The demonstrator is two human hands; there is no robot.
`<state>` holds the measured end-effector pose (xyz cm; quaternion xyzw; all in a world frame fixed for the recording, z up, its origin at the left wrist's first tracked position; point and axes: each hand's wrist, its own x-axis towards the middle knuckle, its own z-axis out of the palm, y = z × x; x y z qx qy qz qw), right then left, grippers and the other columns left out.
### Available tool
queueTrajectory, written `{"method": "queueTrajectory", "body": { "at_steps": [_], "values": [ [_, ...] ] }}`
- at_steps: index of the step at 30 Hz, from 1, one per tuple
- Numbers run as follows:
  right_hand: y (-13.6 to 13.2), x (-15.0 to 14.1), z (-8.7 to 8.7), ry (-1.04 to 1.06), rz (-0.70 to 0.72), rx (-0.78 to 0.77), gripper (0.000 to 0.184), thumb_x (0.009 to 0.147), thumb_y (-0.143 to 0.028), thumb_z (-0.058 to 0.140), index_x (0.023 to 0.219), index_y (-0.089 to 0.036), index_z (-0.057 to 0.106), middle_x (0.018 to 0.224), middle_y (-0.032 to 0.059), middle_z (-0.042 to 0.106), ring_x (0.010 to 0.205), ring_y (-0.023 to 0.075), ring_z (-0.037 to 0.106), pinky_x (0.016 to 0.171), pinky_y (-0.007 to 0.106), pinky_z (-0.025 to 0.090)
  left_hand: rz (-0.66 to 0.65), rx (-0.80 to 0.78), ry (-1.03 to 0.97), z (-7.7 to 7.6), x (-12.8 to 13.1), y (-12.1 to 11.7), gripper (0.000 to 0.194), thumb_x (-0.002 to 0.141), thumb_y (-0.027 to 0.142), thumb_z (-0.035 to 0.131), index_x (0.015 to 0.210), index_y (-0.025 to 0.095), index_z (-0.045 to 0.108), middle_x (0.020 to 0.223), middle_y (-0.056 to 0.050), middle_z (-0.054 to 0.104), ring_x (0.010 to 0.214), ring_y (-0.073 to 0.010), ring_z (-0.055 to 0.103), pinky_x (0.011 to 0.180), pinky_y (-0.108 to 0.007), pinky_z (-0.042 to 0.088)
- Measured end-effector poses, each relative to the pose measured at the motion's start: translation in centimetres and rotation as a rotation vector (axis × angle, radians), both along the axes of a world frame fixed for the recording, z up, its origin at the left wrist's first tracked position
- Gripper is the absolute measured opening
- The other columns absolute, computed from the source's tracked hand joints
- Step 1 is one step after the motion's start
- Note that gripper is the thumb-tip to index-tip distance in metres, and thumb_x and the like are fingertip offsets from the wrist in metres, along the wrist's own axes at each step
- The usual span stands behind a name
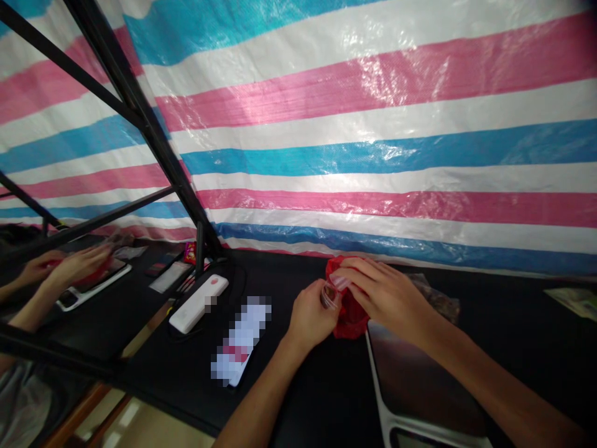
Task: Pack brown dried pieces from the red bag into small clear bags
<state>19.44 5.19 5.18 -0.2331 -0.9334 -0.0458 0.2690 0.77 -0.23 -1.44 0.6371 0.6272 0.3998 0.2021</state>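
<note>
Just beyond a flat kitchen scale (420, 379), my two hands meet at a thin red plastic bag (351, 320). My left hand (311, 317) is closed, and a bit of crinkled clear plastic (329, 296) shows at its thumb; what that plastic contains is hard to make out. From the right, my right hand (380, 289) reaches across the top of the red bag, its fingers bent and gripping it near my left thumb. A clear bag with brown contents (443, 303) lies behind my right wrist.
Left of my arm lie a phone (242, 342) and a white power bank (199, 303) with a dark cable. Black metal posts (153, 137) divide this table from another, where a person's hands (79, 267) work over a second scale (96, 289). A striped tarp (373, 137) hangs behind.
</note>
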Motion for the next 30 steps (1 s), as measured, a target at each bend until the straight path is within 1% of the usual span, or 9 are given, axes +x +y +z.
{"method": "queueTrajectory", "body": {
  "at_steps": [4, 8, 11, 13, 15, 19, 23, 27, 30],
  "values": [
    [0.8, 0.5, -1.4, -0.083, -0.118, -0.062, 0.033, 0.098, -0.015, 0.058, 0.129, -0.02, 0.068, 0.13, 0.0124, 0.071, 0.116, 0.0317, 0.069, 0.101, 0.05, 0.055, 0.087, 0.068, -0.005, 0.0, -0.2, 0.1, 0.01, 0.094, 0.029, 0.062, 0.087, 0.024, 0.058, 0.081, 0.002, 0.065, 0.072, -0.0149, 0.062, 0.067, -0.025, 0.042],
    [1.0, 0.6, -2.5, -0.119, -0.118, -0.189, 0.037, 0.097, -0.019, 0.063, 0.134, -0.021, 0.066, 0.131, 0.0123, 0.072, 0.118, 0.0322, 0.068, 0.103, 0.052, 0.053, 0.188, 0.198, -0.064, 0.1, -0.4, 0.3, 0.011, 0.095, 0.032, 0.064, 0.093, 0.023, 0.057, 0.085, 0.001, 0.062, 0.077, -0.0153, 0.062, 0.072, -0.026, 0.046],
    [-0.2, 0.2, -1.2, -0.015, -0.068, -0.21, 0.037, 0.101, -0.025, 0.061, 0.138, -0.024, 0.062, 0.134, 0.0112, 0.069, 0.121, 0.0294, 0.067, 0.103, 0.047, 0.052, 0.29, 0.35, -0.049, 0.2, -0.6, 0.2, 0.011, 0.097, 0.033, 0.063, 0.096, 0.023, 0.059, 0.084, 0.001, 0.062, 0.075, -0.0156, 0.061, 0.072, -0.028, 0.047],
    [-1.7, -0.3, 0.1, 0.046, 0.004, -0.212, 0.032, 0.102, -0.027, 0.06, 0.134, -0.027, 0.063, 0.13, 0.0086, 0.07, 0.117, 0.0265, 0.067, 0.1, 0.042, 0.052, 0.362, 0.469, 0.017, 0.3, -0.7, -0.1, 0.011, 0.095, 0.032, 0.065, 0.1, 0.023, 0.061, 0.085, 0.0, 0.065, 0.076, -0.0168, 0.062, 0.073, -0.029, 0.048],
    [-3.2, -0.9, 1.0, 0.048, 0.083, -0.192, 0.027, 0.101, -0.027, 0.063, 0.128, -0.027, 0.065, 0.124, 0.0066, 0.073, 0.11, 0.0253, 0.069, 0.096, 0.04, 0.052, 0.381, 0.539, 0.067, 0.3, -0.6, -0.5, 0.016, 0.092, 0.03, 0.069, 0.105, 0.023, 0.062, 0.086, -0.001, 0.066, 0.078, -0.0182, 0.063, 0.074, -0.03, 0.048],
    [-4.4, -1.7, 1.4, 0.017, 0.086, -0.155, 0.01, 0.099, -0.023, 0.064, 0.107, -0.024, 0.07, 0.103, 0.0044, 0.074, 0.091, 0.0235, 0.07, 0.086, 0.038, 0.052, 0.317, 0.537, 0.066, -0.1, 0.0, -1.1, 0.025, 0.088, 0.026, 0.069, 0.112, 0.023, 0.06, 0.089, -0.002, 0.068, 0.08, -0.02, 0.065, 0.077, -0.033, 0.051],
    [-3.5, -0.5, 2.1, 0.093, 0.039, -0.298, 0.011, 0.1, -0.019, 0.059, 0.101, -0.025, 0.068, 0.099, 0.0023, 0.073, 0.086, 0.0193, 0.067, 0.079, 0.032, 0.05, 0.17, 0.474, 0.028, -0.6, 0.7, -1.0, 0.05, 0.083, 0.024, 0.072, 0.129, 0.023, 0.054, 0.11, -0.006, 0.071, 0.097, -0.0246, 0.069, 0.087, -0.038, 0.054],
    [-3.0, 3.1, 2.8, 0.31, -0.036, -0.459, 0.005, 0.099, -0.025, 0.059, 0.1, -0.025, 0.065, 0.101, 0.0023, 0.073, 0.085, 0.0186, 0.067, 0.078, 0.03, 0.051, -0.016, 0.378, 0.095, -0.3, 1.2, -0.9, 0.047, 0.088, 0.028, 0.071, 0.132, 0.025, 0.054, 0.116, -0.008, 0.07, 0.106, -0.026, 0.067, 0.095, -0.042, 0.054],
    [-3.6, 7.1, 1.4, 0.466, -0.132, -0.622, 0.019, 0.101, -0.039, 0.058, 0.09, -0.024, 0.063, 0.092, 0.0029, 0.072, 0.084, 0.0202, 0.067, 0.075, 0.029, 0.053, -0.032, 0.338, 0.175, -0.4, 1.4, -0.9, 0.044, 0.088, 0.027, 0.072, 0.13, 0.026, 0.058, 0.119, -0.009, 0.065, 0.114, -0.0285, 0.062, 0.103, -0.046, 0.051]
  ]
}}
